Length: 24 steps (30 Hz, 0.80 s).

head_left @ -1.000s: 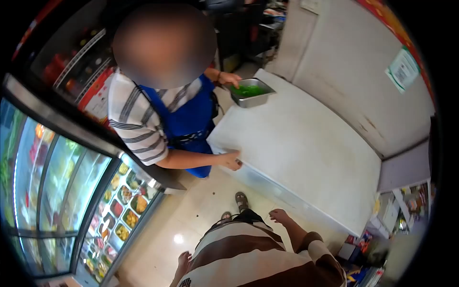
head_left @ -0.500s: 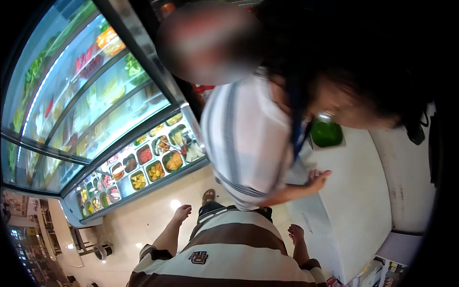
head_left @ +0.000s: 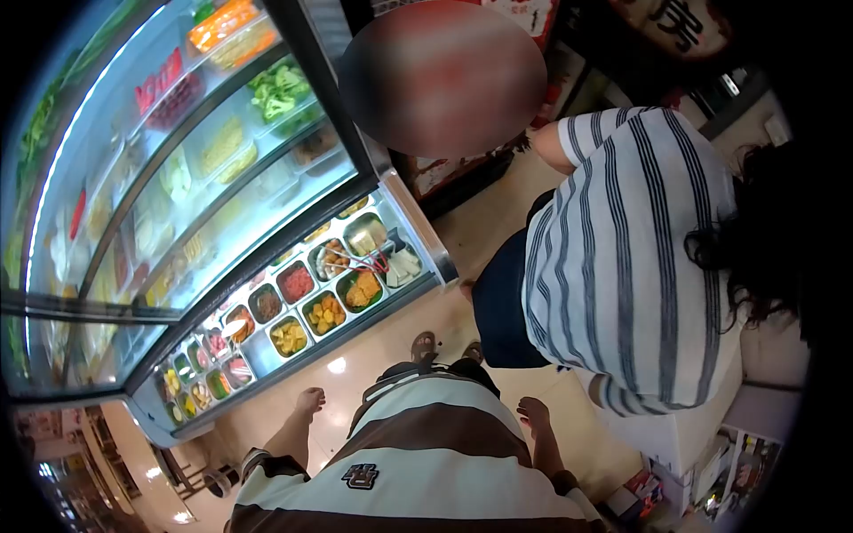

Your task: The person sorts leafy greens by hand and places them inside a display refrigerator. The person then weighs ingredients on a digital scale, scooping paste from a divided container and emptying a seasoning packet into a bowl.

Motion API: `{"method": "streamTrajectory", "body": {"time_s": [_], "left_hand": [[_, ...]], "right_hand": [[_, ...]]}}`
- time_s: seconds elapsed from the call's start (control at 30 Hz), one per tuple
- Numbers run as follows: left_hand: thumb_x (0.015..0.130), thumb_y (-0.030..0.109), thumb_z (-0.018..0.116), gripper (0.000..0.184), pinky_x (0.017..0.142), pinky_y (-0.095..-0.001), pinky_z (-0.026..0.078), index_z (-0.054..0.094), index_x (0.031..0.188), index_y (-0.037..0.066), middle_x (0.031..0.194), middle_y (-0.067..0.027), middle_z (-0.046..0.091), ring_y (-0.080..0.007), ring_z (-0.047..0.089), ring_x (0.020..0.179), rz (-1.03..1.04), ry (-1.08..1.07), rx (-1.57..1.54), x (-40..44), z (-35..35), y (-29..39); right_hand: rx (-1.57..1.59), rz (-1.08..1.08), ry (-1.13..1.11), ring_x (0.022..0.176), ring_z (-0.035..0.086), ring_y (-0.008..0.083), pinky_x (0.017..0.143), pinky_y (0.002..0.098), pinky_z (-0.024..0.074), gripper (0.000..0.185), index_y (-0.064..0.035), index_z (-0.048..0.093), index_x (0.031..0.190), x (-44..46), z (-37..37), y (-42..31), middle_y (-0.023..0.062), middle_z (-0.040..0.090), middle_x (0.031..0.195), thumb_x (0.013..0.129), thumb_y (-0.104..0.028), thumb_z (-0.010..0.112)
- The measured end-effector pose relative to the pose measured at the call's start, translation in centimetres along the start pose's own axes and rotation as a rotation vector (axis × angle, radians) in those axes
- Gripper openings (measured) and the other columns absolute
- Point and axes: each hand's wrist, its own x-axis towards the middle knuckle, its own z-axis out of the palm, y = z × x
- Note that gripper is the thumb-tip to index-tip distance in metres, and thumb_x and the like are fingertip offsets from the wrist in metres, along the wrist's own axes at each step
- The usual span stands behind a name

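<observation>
My left hand (head_left: 311, 401) hangs beside my body over the tiled floor, its fingers loosely bent and apart, with nothing in it. On the other side, my right hand (head_left: 533, 413) hangs with half-curled fingers, holding nothing. It is near the white chest-like unit (head_left: 702, 431), which is mostly hidden behind a person in a striped shirt (head_left: 622, 266). Nearest to my left hand is the glass display cooler (head_left: 293, 362) with metal trays of food, such as a tray of yellow pieces (head_left: 289, 337). Neither hand touches anything.
Above the trays, the cooler's glass shelves hold boxes of broccoli (head_left: 280, 91) and other vegetables. A stool (head_left: 218, 481) stands at the lower left. Shelves with goods (head_left: 742, 471) are at the lower right. My sandalled feet (head_left: 424, 345) are on the tiled floor (head_left: 355, 355).
The view has swung toward the cooler. The person in the striped shirt has turned their back and now covers much of the white unit; the metal pan of green food is out of sight.
</observation>
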Motion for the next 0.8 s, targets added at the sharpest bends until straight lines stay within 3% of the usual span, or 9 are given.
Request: {"method": "streamTrajectory", "body": {"time_s": [0.13, 0.3, 0.43, 0.57, 0.6, 0.63, 0.7, 0.73, 0.8], "left_hand": [[0.085, 0.024, 0.055, 0.027, 0.064, -0.0298, 0.046, 0.059, 0.105, 0.007, 0.089, -0.0051, 0.062, -0.0169, 0.059, 0.079, 0.028, -0.114, 0.131, 2.2, 0.9, 1.3], [0.087, 0.022, 0.055, 0.029, 0.064, -0.0285, 0.046, 0.059, 0.109, 0.005, 0.091, -0.004, 0.062, -0.0146, 0.059, 0.078, 0.252, -0.254, 0.273, 3.2, 4.9, 10.0], [0.085, 0.021, 0.058, 0.03, 0.062, -0.0272, 0.046, 0.059, 0.11, 0.004, 0.086, -0.0032, 0.062, -0.0138, 0.059, 0.073, 0.359, -0.31, 0.351, 5.4, 8.8, 17.1], [0.086, 0.023, 0.058, 0.027, 0.052, -0.024, 0.045, 0.062, 0.103, 0.003, 0.074, -0.0015, 0.061, -0.0115, 0.056, 0.061, 0.378, -0.347, 0.437, 7.9, 13.5, 23.6], [0.082, 0.018, 0.059, 0.015, 0.053, -0.0288, 0.048, 0.062, 0.093, 0.007, 0.076, -0.004, 0.061, -0.0166, 0.059, 0.063, 0.397, -0.354, 0.467, 7.1, 14.9, 25.4], [0.08, 0.016, 0.059, 0.012, 0.055, -0.031, 0.048, 0.061, 0.09, 0.008, 0.078, -0.0055, 0.061, -0.0193, 0.059, 0.065, 0.604, -0.445, 0.601, 9.8, 16.0, 26.3], [0.076, 0.011, 0.059, 0.007, 0.057, -0.0354, 0.049, 0.059, 0.083, 0.009, 0.081, -0.0085, 0.06, -0.0245, 0.06, 0.069, 1.025, -0.623, 0.857, 15.0, 18.8, 29.1], [0.071, 0.01, 0.058, 0.007, 0.059, -0.0402, 0.049, 0.054, 0.077, 0.009, 0.086, -0.0119, 0.058, -0.0309, 0.059, 0.076, 1.119, -0.617, 1.008, 12.9, 20.5, 31.6], [0.079, 0.016, 0.057, 0.016, 0.063, -0.0354, 0.05, 0.059, 0.093, 0.008, 0.089, -0.0099, 0.063, -0.0222, 0.061, 0.077, 0.883, -0.624, 0.748, 9.5, 23.9, 35.3]], "right_hand": [[0.042, -0.059, -0.032, 0.095, 0.06, 0.0209, 0.069, 0.0335, 0.0489, 0.034, -0.006, 0.052, 0.12, 0.1, -0.8, 3.4, 0.0079, 0.06, 0.113, 0.087, -0.012, 0.048], [0.191, 0.103, 0.034, 0.094, 0.061, 0.0222, 0.069, 0.0368, 0.049, 0.035, -0.0043, 0.049, 0.121, -0.5, -2.2, 7.8, 0.008, 0.059, 0.113, 0.088, -0.009, 0.04], [0.268, 0.18, 0.083, 0.095, 0.059, 0.0224, 0.07, 0.0369, 0.0489, 0.035, -0.0049, 0.05, 0.121, -1.6, -2.1, 11.1, 0.0079, 0.059, 0.114, 0.088, -0.012, 0.042], [0.303, 0.2, 0.146, 0.097, 0.058, 0.0227, 0.071, 0.037, 0.0488, 0.035, -0.0056, 0.05, 0.12, -1.7, -1.7, 12.7, 0.0078, 0.058, 0.114, 0.087, -0.016, 0.044], [0.306, 0.204, 0.161, 0.097, 0.058, 0.0228, 0.071, 0.037, 0.0487, 0.035, -0.0058, 0.05, 0.12, -1.6, -1.6, 13.0, 0.0078, 0.058, 0.114, 0.087, -0.017, 0.044], [0.297, 0.205, 0.174, 0.097, 0.058, 0.0228, 0.072, 0.0371, 0.0487, 0.035, -0.0059, 0.051, 0.12, -1.4, -1.3, 13.1, 0.0078, 0.058, 0.114, 0.087, -0.018, 0.045], [0.188, 0.174, 0.186, 0.098, 0.057, 0.023, 0.072, 0.0371, 0.0486, 0.036, -0.0063, 0.051, 0.12, -0.1, -0.4, 13.4, 0.0077, 0.057, 0.114, 0.087, -0.019, 0.045], [0.063, 0.133, 0.187, 0.098, 0.057, 0.0231, 0.072, 0.0371, 0.0486, 0.036, -0.0064, 0.051, 0.12, 0.6, -0.2, 13.7, 0.0077, 0.057, 0.114, 0.087, -0.02, 0.046], [-0.272, 0.017, 0.197, 0.099, 0.057, 0.0232, 0.073, 0.0372, 0.0485, 0.036, -0.0068, 0.051, 0.12, 1.7, 0.7, 13.7, 0.0077, 0.057, 0.114, 0.087, -0.022, 0.047]]}}
